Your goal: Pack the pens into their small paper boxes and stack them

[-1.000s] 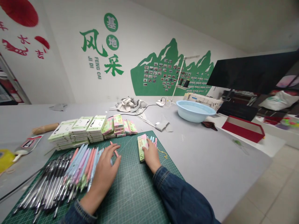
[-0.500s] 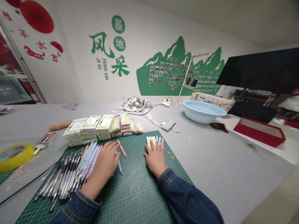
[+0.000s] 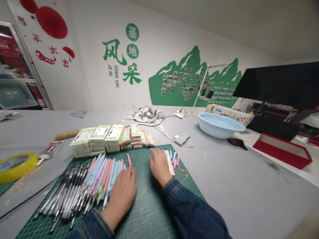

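Note:
My left hand (image 3: 123,187) lies palm down with its fingers spread over the right edge of a row of pastel pens (image 3: 99,176). Just beyond its fingertips, a pink pen (image 3: 129,159) points away; its lower end is hidden by the fingers. Left of the pastel ones is a pile of clear pens with black parts (image 3: 66,189). My right hand (image 3: 160,166) rests open on the green cutting mat (image 3: 147,212), beside a small pink and green box (image 3: 170,162). Right of that box lie several short pink and blue pieces (image 3: 174,161).
Stacked white-green boxes (image 3: 112,137) and small pink-green boxes (image 3: 136,132) stand behind the mat. At left are yellow tape (image 3: 18,162) and a glue tube (image 3: 51,149). A blue basin (image 3: 220,126), red box (image 3: 281,150) and cloth scraps (image 3: 147,115) lie farther back.
My left hand has drawn back toward me and slightly right, baring more pink and blue pens. My right hand has slid left off the small box, which now shows beside it.

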`<action>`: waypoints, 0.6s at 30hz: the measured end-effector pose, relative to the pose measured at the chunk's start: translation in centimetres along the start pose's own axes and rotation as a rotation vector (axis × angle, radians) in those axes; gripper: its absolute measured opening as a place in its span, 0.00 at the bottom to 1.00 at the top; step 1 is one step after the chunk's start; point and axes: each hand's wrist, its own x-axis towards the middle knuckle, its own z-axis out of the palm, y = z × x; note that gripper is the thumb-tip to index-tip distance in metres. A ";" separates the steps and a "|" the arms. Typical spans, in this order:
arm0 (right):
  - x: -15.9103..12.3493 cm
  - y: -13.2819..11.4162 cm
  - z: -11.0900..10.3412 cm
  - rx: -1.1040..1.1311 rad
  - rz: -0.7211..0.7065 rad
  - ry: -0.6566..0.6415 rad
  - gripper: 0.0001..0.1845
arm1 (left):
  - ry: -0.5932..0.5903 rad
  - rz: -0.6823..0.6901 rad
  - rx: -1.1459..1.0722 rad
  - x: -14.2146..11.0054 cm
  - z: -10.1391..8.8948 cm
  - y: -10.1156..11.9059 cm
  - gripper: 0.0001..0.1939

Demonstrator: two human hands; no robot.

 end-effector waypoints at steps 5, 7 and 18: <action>6.6 0.2 2.8 0.017 0.221 -0.006 0.27 | 0.088 -0.039 -0.006 -0.5 1.0 0.6 0.22; 8.3 0.2 3.9 0.030 0.303 -0.010 0.25 | 0.111 -0.052 -0.040 -0.5 1.4 0.7 0.22; 10.1 0.1 3.2 0.444 0.463 0.051 0.18 | 0.188 -0.096 -0.151 -0.1 1.7 0.5 0.21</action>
